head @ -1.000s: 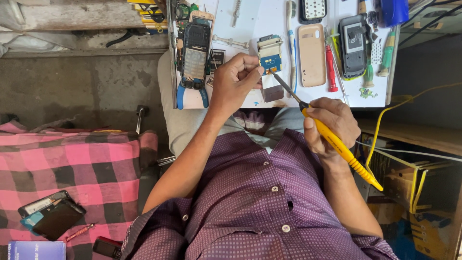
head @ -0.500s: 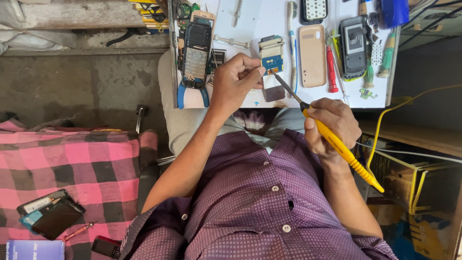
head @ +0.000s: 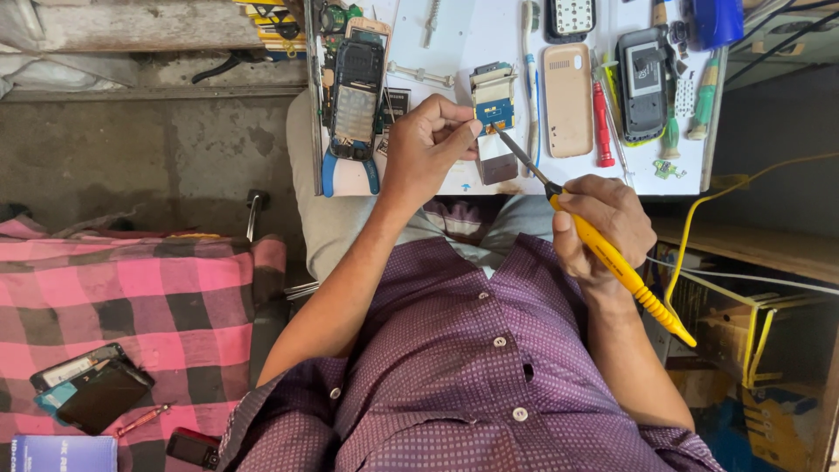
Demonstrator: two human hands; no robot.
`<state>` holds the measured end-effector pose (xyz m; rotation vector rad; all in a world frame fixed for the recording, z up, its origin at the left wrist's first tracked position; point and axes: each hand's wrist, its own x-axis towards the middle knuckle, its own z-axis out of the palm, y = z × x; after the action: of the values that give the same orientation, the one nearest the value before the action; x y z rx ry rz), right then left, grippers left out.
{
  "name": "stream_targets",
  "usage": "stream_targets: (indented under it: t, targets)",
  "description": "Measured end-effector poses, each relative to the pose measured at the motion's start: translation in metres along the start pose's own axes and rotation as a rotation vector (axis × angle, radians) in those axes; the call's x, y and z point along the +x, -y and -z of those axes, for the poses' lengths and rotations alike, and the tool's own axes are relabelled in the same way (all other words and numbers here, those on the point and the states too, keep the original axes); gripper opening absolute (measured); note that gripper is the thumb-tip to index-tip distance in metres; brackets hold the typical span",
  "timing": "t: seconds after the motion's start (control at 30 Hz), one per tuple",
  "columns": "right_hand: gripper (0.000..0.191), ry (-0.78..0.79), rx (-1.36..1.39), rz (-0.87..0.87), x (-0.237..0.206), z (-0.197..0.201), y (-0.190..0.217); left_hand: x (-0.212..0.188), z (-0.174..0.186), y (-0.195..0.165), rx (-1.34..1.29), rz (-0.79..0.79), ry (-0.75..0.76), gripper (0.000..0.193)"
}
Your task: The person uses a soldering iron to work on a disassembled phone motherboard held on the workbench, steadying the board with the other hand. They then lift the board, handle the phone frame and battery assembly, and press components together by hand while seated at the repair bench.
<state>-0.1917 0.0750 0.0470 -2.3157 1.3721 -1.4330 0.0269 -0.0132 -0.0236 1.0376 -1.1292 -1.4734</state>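
Left hand pinches blue circuit board; right hand grips yellow soldering iron, tip touching board.

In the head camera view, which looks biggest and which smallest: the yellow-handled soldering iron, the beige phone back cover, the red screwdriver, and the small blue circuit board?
1. Yellow-handled soldering iron, though it lies nearer the camera.
2. Beige phone back cover.
3. Red screwdriver, slimmer than the cover.
4. Small blue circuit board.

Glossy yellow plastic soldering iron with dull metal tip, smooth white tabletop, checked woven cloth.
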Motion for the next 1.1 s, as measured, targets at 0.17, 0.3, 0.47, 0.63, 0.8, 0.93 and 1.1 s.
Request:
stream_targets:
  t: [0.17,0.3,0.47,0.63,0.8,0.93,1.1]
  targets:
    - [0.011,0.013,0.002,0.003,0.001,0.0,0.002,0.0,0.001,-0.001,0.006,-0.005,0.0,0.012]
    - [0.011,0.009,0.004,0.002,0.001,-0.001,0.002,-0.002,0.001,-0.004,0.009,-0.015,-0.003,0.012]
    - [0.011,0.016,0.008,-0.002,0.002,-0.002,0.001,-0.002,0.001,-0.008,0.051,-0.043,-0.022,0.012]
    - [0.011,0.011,-0.003,-0.006,0.003,-0.003,0.001,-0.001,0.001,-0.011,0.053,-0.047,-0.015,0.011]
    - [0.011,0.005,0.013,0.001,0.003,-0.005,0.001,-0.001,0.002,-0.012,0.067,-0.031,-0.018,0.011]
    - [0.011,0.012,-0.004,-0.004,0.002,-0.004,0.002,-0.002,0.002,-0.012,0.078,-0.021,-0.014,0.011]
    - [0.012,0.013,0.0,-0.003,0.003,-0.004,0.002,-0.002,0.001,-0.013,0.086,-0.032,-0.017,0.011]
